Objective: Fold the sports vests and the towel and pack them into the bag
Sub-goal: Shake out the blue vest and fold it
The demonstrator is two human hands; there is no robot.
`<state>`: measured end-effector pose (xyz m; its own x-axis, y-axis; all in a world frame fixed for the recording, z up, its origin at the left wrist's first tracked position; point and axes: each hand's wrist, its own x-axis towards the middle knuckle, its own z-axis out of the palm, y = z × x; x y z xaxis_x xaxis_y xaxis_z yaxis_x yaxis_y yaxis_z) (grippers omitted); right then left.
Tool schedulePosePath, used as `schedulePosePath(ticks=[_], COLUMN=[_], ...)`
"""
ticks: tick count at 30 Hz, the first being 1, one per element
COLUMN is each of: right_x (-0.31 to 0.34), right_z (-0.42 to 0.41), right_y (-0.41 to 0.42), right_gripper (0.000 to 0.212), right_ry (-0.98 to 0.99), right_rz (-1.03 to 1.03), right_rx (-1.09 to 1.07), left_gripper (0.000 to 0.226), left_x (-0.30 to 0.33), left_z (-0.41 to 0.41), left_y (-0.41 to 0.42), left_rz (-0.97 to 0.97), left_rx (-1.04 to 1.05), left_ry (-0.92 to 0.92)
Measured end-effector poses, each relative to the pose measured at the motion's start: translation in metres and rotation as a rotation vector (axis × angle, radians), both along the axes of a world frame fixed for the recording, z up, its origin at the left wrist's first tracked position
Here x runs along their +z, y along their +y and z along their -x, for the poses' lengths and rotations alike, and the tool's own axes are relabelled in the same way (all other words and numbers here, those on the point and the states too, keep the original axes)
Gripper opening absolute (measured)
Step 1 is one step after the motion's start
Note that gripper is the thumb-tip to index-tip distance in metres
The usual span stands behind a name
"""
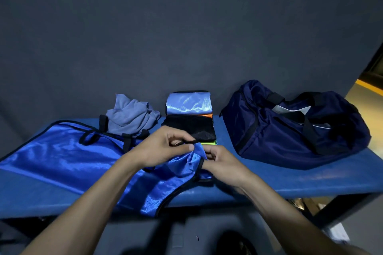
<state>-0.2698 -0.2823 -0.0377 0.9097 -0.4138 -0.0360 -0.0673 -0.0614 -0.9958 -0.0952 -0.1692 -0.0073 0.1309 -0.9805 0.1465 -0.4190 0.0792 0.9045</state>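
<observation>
**Both hands working one corner of the blue vest**

Left hand [165,147] is pinching a bunched corner of the royal blue vest [68,159], and we are seeing its thumb and fingers curling round the black edging strap there. Right hand [219,163] is gripping the same gathered cloth from the other side, fingers curled in. Both are meeting just above the middle of the blue surface [300,180].

We are noting the rest of the vest lying spread flat to the left, its lower edge hanging over the near rim. Behind it the grey towel [130,118] is sitting crumpled. Just beside that, a stack of folded vests [189,118] is lying with light blue on top, then black, orange and green edges showing. The navy bag [294,124] is slumping at the right, well apart from the hands, top unzipped.
</observation>
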Motion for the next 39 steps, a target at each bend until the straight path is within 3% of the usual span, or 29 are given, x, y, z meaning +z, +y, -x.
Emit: schedulePosePath(ticks=[4,8,11,13,16,20,24,28,33,36,39], right_x=[0.0,0.004,0.007,0.008,0.004,0.0,0.001,-0.004,-0.003,-0.006,-0.007], right_z=[-0.002,0.003,0.0,0.0,-0.001,-0.005,-0.005,-0.007,-0.002,0.0,0.004], right_y=[-0.004,-0.008,-0.011,-0.008,-0.002,-0.001,0.0,0.002,0.005,0.004,0.003], right_gripper=[0.026,0.04,0.044,0.029,0.032,0.044,0.037,0.02,0.026,0.041,0.047], right_ry=[-0.035,0.094,0.167,0.135,-0.007,-0.082,-0.142,-0.149,-0.104,-0.103,-0.054], right_rz=[0.007,-0.035,-0.205,-0.277,-0.119,-0.059,0.012,0.037,-0.091,-0.3,-0.262], right_rx=[-0.081,0.052,0.006,-0.054,-0.128,-0.305,-0.384,-0.351,-0.394,-0.38,-0.343], left_gripper=[0.009,0.009,0.018,0.026,0.03,0.03,0.031,0.033,0.032,0.027,0.022], left_x=[0.0,-0.002,-0.004,-0.005,-0.006,0.001,0.012,0.015,0.009,0.005,-0.005], left_z=[-0.004,-0.005,-0.005,-0.004,-0.001,0.003,0.014,0.025,0.025,0.023,0.021], left_y=[0.001,-0.001,-0.002,-0.003,-0.003,-0.005,-0.008,-0.025,-0.042,-0.051,-0.057], left_rz=[-0.043,-0.05,-0.036,-0.013,0.05,0.138,0.168,0.219,0.255,0.264,0.236], left_rx=[0.016,0.011,-0.001,0.006,0.016,0.073,-0.017,0.0,0.039,0.065,0.052], left_ry=[-0.077,-0.14,-0.138,-0.142,-0.223,-0.226,-0.221,-0.358,-0.411,-0.393,-0.365])
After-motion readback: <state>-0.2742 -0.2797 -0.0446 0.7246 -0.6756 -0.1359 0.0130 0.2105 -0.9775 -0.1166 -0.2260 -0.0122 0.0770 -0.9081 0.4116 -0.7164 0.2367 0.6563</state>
